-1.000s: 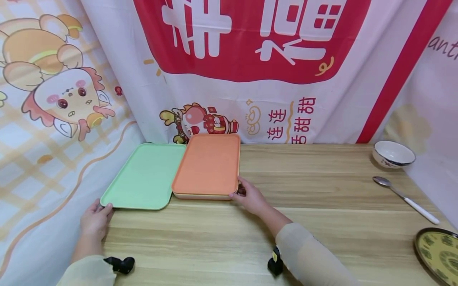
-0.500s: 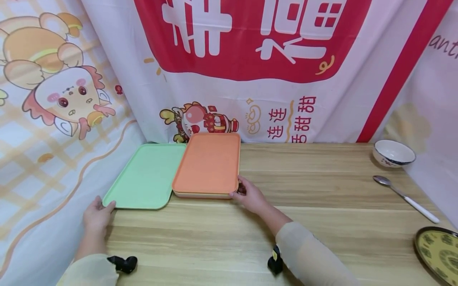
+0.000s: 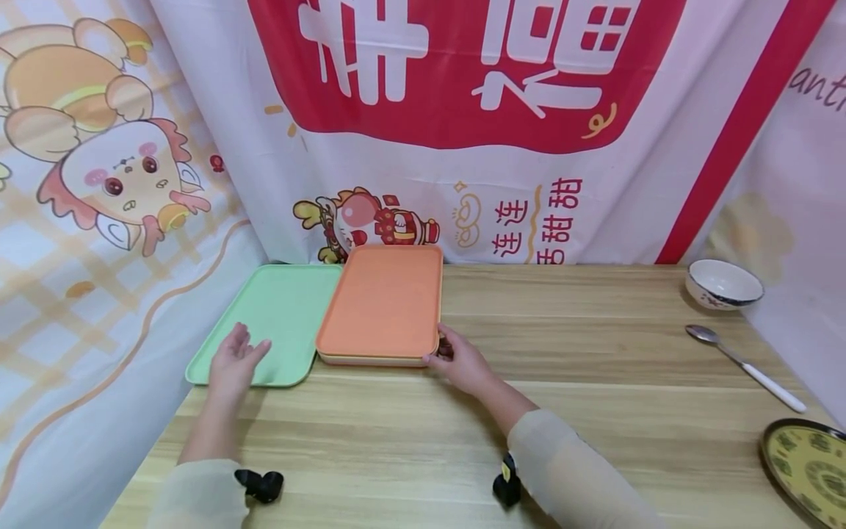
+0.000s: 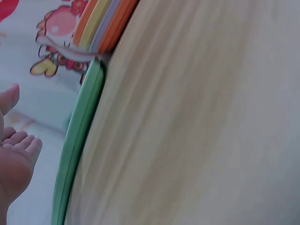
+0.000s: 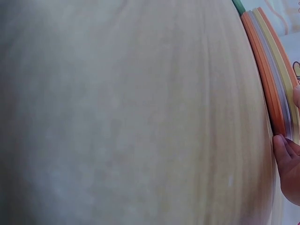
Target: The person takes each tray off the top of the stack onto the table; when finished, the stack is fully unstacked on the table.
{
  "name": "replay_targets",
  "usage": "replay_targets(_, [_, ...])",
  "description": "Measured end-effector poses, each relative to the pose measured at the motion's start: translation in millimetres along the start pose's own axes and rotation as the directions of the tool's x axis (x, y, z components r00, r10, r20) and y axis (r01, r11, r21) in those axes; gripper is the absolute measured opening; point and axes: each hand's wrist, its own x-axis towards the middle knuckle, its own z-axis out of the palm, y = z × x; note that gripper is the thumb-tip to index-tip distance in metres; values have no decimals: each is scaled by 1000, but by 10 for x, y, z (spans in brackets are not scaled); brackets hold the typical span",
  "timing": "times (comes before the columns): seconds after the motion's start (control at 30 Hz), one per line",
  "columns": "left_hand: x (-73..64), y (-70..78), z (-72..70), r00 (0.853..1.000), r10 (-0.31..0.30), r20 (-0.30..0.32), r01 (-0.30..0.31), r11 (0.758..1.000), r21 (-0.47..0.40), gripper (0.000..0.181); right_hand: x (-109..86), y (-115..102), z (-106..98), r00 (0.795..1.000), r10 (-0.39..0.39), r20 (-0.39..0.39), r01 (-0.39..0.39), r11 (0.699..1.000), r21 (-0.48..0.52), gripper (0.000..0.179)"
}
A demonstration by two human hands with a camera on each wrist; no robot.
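Note:
A green tray [image 3: 287,312] lies flat at the left end of the wooden table. Beside it on the right is a stack of trays [image 3: 383,305], orange on top; the right wrist view shows orange, yellow and greyish layers in its edge [image 5: 269,70]. My left hand [image 3: 233,361] hovers over the green tray's front part, fingers loosely spread and holding nothing. In the left wrist view that hand [image 4: 16,164] appears apart from the tray's green edge [image 4: 77,136]. My right hand [image 3: 465,367] grips the stack's front right corner, thumb at the front edge, fingers around the side.
At the table's far right stand a white patterned bowl [image 3: 723,285] and a spoon [image 3: 747,367] with a white handle. A yellow-green plate [image 3: 809,470] with a dark rim is cut off at the right edge. A printed cloth [image 3: 621,198] hangs behind the table.
My left hand has let go of the green tray's front left corner and moved right and up over the tray. The right hand stays at the stack's corner.

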Motion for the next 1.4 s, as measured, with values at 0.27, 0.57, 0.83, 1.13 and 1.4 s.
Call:
replay_targets(0.27, [-15, 81, 393, 986, 90, 139, -84, 995, -51, 88, -12, -22, 5, 1000, 5, -6, -5, 1000, 2, 72])
replay_targets(0.57, [-79, 60, 720, 959, 124, 255, -94, 988, -125, 87, -4, -11, 9, 1000, 2, 0, -2, 1000, 26, 72])
replay_targets(0.83, [-96, 32, 831, 961, 88, 264, -63, 993, -104, 89, -3, -10, 7, 1000, 0, 3, 0, 1000, 11, 75])
replay_targets(1.13, [-131, 4, 849, 956, 52, 287, -32, 997, -76, 93, -3, 17, 12, 999, 28, 16, -29, 999, 31, 74])
replay_targets(1.4, [-103, -69, 865, 948, 83, 306, -68, 996, -58, 93, -6, 18, -1, 999, 23, 22, -23, 1000, 19, 75])
